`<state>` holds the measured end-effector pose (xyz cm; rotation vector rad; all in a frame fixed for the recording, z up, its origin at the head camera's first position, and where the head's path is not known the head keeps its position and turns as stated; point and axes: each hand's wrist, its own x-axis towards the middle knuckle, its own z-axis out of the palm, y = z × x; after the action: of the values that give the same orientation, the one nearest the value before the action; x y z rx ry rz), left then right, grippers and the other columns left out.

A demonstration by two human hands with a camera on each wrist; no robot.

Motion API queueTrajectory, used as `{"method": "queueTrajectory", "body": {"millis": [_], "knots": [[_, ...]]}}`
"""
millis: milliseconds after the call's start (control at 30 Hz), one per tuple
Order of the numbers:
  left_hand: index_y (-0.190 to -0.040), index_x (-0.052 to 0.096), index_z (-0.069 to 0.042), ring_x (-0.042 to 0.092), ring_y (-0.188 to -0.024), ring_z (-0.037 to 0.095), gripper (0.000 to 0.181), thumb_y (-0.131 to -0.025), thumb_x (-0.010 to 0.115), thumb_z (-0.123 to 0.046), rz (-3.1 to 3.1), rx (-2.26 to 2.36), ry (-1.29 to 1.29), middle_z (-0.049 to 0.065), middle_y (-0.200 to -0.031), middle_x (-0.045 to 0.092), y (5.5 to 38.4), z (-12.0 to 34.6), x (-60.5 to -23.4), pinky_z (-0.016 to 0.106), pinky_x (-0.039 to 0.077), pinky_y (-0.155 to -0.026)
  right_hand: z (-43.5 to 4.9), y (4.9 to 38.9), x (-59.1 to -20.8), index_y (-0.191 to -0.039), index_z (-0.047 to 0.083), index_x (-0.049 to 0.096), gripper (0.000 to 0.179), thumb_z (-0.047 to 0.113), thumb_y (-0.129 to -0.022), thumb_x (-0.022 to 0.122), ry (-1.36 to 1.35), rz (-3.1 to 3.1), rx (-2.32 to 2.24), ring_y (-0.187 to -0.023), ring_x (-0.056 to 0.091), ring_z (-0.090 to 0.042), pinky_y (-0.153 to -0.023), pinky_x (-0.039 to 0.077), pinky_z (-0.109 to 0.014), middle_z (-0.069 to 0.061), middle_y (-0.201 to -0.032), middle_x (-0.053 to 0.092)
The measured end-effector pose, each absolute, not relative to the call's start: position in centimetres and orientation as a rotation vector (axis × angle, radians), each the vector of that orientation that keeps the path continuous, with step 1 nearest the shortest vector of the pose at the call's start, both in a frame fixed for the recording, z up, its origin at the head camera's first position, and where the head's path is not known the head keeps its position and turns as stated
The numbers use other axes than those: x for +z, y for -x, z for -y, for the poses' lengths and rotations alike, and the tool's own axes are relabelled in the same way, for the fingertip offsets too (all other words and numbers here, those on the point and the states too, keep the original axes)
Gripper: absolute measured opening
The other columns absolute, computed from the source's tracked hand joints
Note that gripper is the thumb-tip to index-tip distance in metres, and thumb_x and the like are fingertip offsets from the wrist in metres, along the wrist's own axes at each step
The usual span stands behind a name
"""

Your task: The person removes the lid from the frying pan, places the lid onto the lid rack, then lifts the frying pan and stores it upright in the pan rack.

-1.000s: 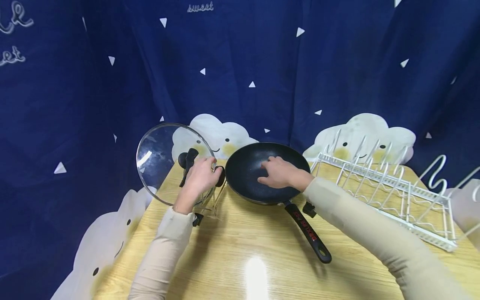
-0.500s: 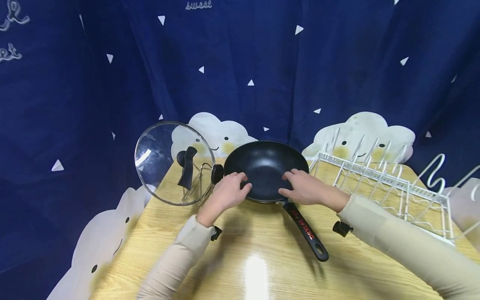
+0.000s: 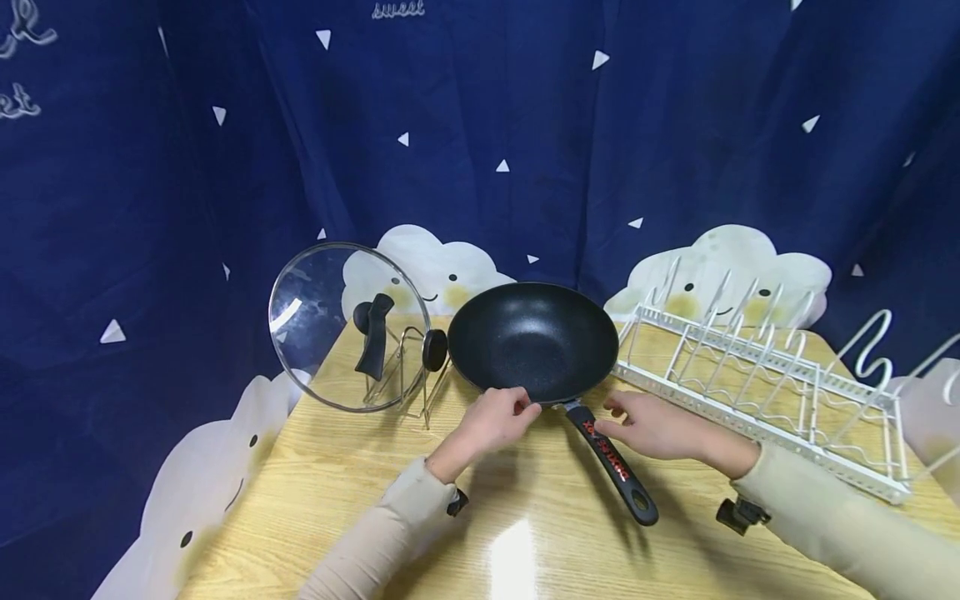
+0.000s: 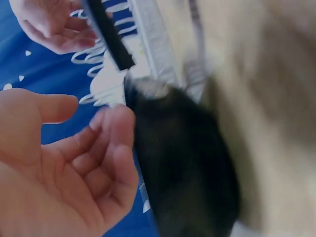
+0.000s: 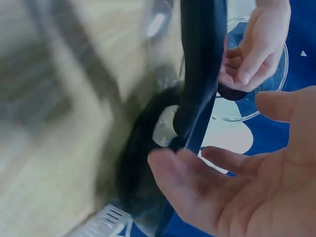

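A black frying pan [image 3: 534,337] stands on the wooden table, its black handle [image 3: 617,471] with red lettering slanting toward the front right. At the pan's near left rim is my left hand [image 3: 493,418], fingers loosely bent and thumb apart, holding nothing; whether the fingertips touch the rim I cannot tell. My right hand [image 3: 662,425] hovers just right of the handle's upper end, fingers relaxed, with nothing in its grasp. In the left wrist view, the pan's dark side [image 4: 182,158] lies close beside the left fingertips. The right wrist view shows the handle [image 5: 202,54] beyond the right fingers.
Left of the pan, a glass lid [image 3: 318,333] with a black knob leans upright in a wire stand [image 3: 426,404]. A white wire dish rack [image 3: 772,425] takes up the right side. Behind the table hangs a blue curtain [image 3: 480,100] with cloud prints.
My left hand has come away from the lid, moving right and nearer to the pan's front rim. My right hand has moved from over the pan, right and toward me, to beside the handle.
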<state>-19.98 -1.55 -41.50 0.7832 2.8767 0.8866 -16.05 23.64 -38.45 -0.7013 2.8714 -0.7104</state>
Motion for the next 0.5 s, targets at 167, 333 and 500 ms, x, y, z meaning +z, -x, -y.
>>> {"method": "queueTrajectory", "body": {"millis": [167, 333, 500], "knots": [[-0.066, 0.056, -0.015, 0.045, -0.052, 0.007, 0.035, -0.096, 0.053, -0.034, -2.639, 1.069, -0.743, -0.007, -0.06, 0.055, 19.7, 0.4, -43.1, 0.022, 0.037, -0.051, -24.2, 14.7, -39.2, -0.108, 0.001, 0.058, 0.039, 0.037, -0.095, 0.055, 0.445, -2.578, -0.962, -0.071, 0.061, -0.021, -0.053, 0.052, -0.037, -0.006, -0.084, 0.061], [-0.079, 0.066, -0.006, 0.059, -0.06, 0.012, 0.041, -0.098, 0.048, -0.036, -2.459, 1.186, -0.636, 0.004, -0.071, 0.066, 19.5, -0.6, -44.7, 0.022, 0.043, -0.058, -24.4, 13.6, -40.4, -0.102, 0.005, 0.057, 0.036, 0.04, -0.097, 0.051, 0.343, -2.387, -1.116, -0.063, 0.06, -0.023, -0.045, 0.052, -0.039, -0.006, -0.079, 0.058], [-0.084, 0.069, -0.001, 0.064, -0.069, 0.021, 0.052, -0.099, 0.041, -0.042, -2.394, 1.225, -0.537, 0.006, -0.074, 0.067, 19.3, -1.8, -45.8, 0.025, 0.046, -0.061, -24.7, 12.5, -41.4, -0.098, 0.004, 0.055, 0.036, 0.039, -0.099, 0.047, 0.342, -2.27, -1.212, -0.064, 0.057, -0.022, -0.045, 0.052, -0.044, -0.008, -0.077, 0.057]]}}
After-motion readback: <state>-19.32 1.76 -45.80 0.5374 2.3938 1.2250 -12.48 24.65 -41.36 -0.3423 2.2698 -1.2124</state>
